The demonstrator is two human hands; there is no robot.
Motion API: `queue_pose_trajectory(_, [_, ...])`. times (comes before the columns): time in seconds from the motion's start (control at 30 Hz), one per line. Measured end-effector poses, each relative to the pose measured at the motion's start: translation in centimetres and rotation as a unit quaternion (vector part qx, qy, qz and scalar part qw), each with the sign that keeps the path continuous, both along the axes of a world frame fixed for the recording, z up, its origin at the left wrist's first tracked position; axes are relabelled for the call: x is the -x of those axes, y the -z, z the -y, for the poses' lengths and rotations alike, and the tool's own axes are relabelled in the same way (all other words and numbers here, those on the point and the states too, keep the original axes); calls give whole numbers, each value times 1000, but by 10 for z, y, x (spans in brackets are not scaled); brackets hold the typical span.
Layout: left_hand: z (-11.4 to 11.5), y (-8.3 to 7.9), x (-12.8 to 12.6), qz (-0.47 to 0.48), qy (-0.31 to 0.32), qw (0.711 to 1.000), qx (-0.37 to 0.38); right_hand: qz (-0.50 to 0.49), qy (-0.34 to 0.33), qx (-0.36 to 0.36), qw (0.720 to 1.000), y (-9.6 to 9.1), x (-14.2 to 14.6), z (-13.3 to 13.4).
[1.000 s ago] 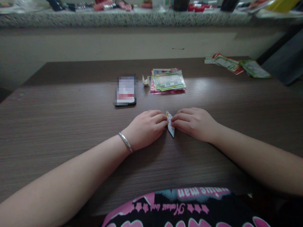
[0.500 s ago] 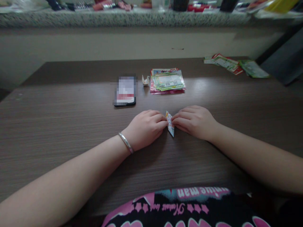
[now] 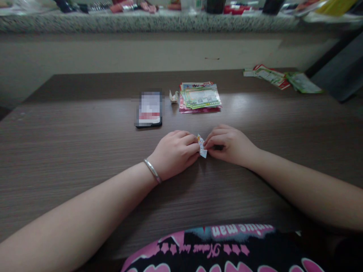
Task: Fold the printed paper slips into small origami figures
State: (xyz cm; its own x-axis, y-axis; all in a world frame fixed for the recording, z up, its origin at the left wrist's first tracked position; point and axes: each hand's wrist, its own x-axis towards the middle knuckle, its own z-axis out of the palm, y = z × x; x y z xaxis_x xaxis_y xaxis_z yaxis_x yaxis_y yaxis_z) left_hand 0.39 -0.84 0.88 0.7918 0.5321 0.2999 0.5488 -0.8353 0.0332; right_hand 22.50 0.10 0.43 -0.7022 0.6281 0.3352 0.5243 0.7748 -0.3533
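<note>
Your brown worktop (image 3: pixel 70 143) carries a paper stack (image 3: pixel 202 99) toward its far edge; your left hand (image 3: pixel 177 153) and right hand (image 3: pixel 234 145), both nearly closed, pinch one folded paper (image 3: pixel 202 150).

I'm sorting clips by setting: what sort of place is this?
Indoors, perhaps a room at home, though that isn't certain: a wood-grain table stands below a speckled ledge crowded with odds and ends, and a stack of printed papers lies on the tabletop.
</note>
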Motion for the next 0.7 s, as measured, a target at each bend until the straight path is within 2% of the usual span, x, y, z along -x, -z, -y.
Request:
queue_pose_trajectory(0.17, [1, -1, 0, 2, 5, 1000, -30, -6, -8, 14, 1000, 0, 2, 2])
queue_pose_trajectory(0.33, [1, 1, -2, 9, -8, 999, -43, 25, 13, -20, 999, -2, 5, 5])
queue_pose_trajectory(0.7, [-4, 8, -5, 77, -37, 995, 51, 34, 25, -7, 999, 0, 9, 2])
